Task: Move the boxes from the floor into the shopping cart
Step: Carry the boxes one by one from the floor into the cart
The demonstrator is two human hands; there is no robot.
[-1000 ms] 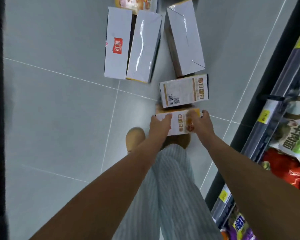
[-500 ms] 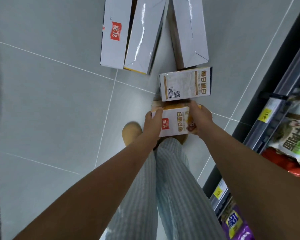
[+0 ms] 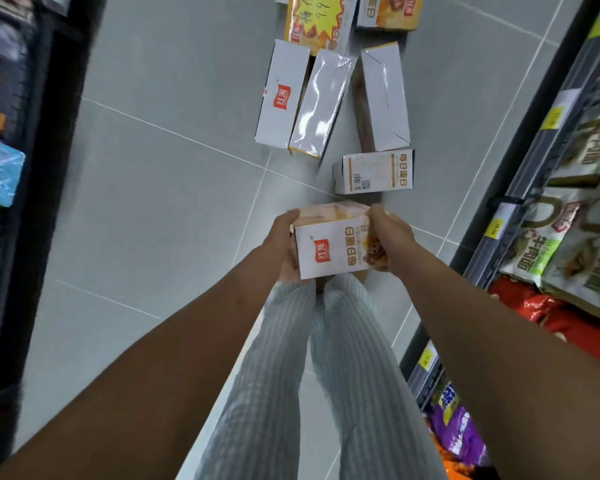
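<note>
I hold a white and orange box (image 3: 329, 247) with a red logo above my legs, lifted off the floor. My left hand (image 3: 283, 237) grips its left end and my right hand (image 3: 390, 237) grips its right end. On the grey tiled floor beyond lie several more boxes: a small white one with a barcode (image 3: 374, 172), three long white ones side by side (image 3: 281, 95) (image 3: 321, 102) (image 3: 383, 98), and yellow-orange ones at the top edge (image 3: 321, 19). No shopping cart is in view.
A store shelf (image 3: 520, 188) with yellow price tags and bagged goods runs along the right. A dark rack with hanging items (image 3: 0, 174) lines the left edge. Bare grey floor (image 3: 160, 202) lies between them. My striped trouser legs (image 3: 312, 375) fill the lower middle.
Both hands have raised the box off the floor toward me, so it now looks larger and higher. The view has pulled back, showing more boxes and the left rack.
</note>
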